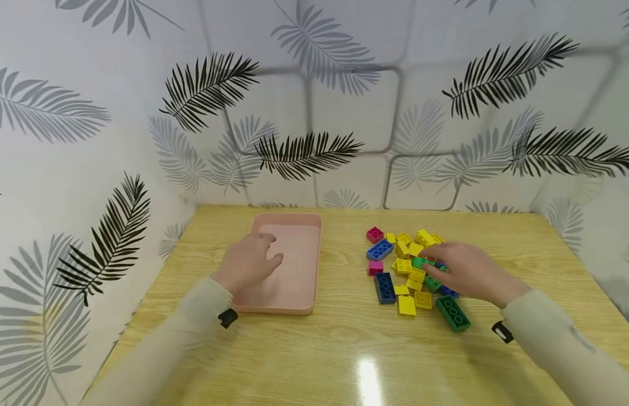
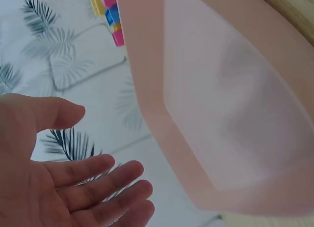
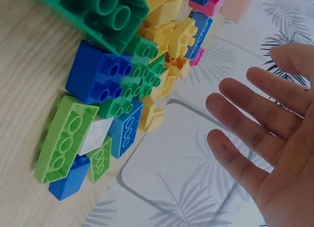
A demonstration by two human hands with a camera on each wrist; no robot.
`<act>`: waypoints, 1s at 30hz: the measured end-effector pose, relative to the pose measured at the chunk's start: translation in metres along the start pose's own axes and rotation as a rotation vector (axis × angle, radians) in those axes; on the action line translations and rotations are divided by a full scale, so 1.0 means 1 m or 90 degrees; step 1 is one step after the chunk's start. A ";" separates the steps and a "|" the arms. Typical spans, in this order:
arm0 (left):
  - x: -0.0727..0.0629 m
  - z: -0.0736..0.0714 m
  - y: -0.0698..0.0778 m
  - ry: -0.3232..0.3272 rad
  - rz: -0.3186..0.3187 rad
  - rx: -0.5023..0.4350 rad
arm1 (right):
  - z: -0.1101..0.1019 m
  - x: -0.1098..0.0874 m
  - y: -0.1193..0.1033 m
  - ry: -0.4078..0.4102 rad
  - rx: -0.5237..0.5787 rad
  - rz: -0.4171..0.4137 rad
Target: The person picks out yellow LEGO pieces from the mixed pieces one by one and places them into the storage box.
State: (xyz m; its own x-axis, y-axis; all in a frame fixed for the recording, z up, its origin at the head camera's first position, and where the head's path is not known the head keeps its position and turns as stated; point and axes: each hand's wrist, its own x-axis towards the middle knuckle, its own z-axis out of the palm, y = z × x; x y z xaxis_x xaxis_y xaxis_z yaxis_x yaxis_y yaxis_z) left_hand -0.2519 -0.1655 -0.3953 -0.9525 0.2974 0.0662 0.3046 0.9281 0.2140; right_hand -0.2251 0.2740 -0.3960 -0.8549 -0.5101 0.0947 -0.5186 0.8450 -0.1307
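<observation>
The left hand (image 1: pixel 251 262) is over the left side of the pink tray (image 1: pixel 296 265). Its thumb is wide apart from its fingers, and it holds nothing. The right hand (image 1: pixel 469 270) is by the right side of the block pile (image 1: pixel 416 276). Its fingers are loose and spread, with nothing in them. I can't tell if it touches a block. Wood shows between the tray and the pile, and in front of both. The table (image 1: pixel 335 355) ends at a leafy wall (image 1: pixel 345 186).
</observation>
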 end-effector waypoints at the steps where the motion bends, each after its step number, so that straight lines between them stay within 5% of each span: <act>1: -0.001 0.000 -0.006 -0.002 -0.017 -0.002 | 0.000 -0.001 0.001 0.001 0.006 0.001; 8: -0.006 0.007 -0.039 -0.031 -0.118 0.017 | -0.002 -0.010 0.001 -0.012 0.043 0.027; 13: -0.008 0.019 -0.053 -0.098 -0.157 0.029 | -0.001 -0.016 0.002 -0.006 0.045 0.019; 21: -0.014 0.035 -0.066 -0.170 -0.147 0.007 | 0.005 -0.022 0.004 -0.020 0.068 0.025; 30: -0.014 0.051 -0.058 -0.142 -0.097 0.006 | 0.008 -0.029 0.008 -0.039 0.088 0.044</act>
State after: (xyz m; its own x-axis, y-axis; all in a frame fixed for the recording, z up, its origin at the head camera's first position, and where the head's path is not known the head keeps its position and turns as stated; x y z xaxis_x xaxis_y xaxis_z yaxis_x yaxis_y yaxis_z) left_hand -0.2555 -0.2119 -0.4582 -0.9635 0.1951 -0.1831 0.1588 0.9677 0.1957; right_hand -0.2047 0.2948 -0.4076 -0.8854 -0.4644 0.0212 -0.4523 0.8500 -0.2700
